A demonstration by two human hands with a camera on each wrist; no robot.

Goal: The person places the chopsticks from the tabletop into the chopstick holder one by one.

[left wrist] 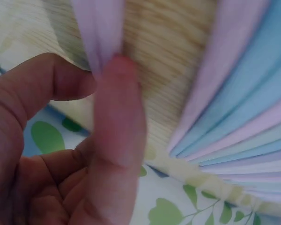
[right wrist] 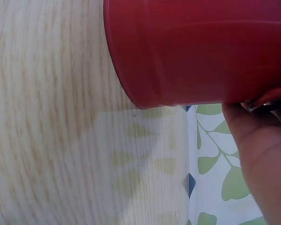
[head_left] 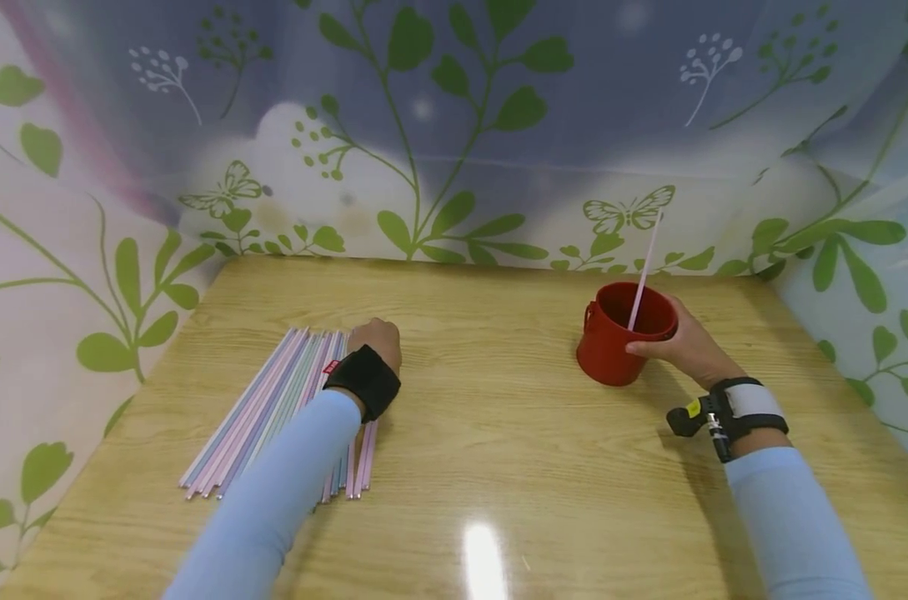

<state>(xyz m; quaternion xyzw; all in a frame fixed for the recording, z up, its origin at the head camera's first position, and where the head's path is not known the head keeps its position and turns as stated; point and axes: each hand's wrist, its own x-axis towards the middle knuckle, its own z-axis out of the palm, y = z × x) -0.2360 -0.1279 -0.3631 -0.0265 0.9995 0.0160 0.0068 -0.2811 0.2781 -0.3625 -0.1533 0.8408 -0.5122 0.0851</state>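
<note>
Sticks (head_left: 262, 408) lie piled on the left of the desk (head_left: 484, 433). On the right is a red bucket (head_left: 607, 358); the fingers of the right hand (head_left: 689, 342) grip its side. One pale stick (head_left: 644, 271) leans inside. The left hand (head_left: 378, 340) has its fingers pinching a pink stick (left wrist: 100, 33), maybe two. This looks like picking; next likely needs lifting over to the bucket.

Your red bucket (head_left: 609, 360) looks smooth, glossy metal; your strips (head_left: 236, 425) smooth, plastic or paper unclear; tabletop (head_left: 484, 433) glossy wood grain; your sleeves (head_left: 791, 517) matt cloth
</note>
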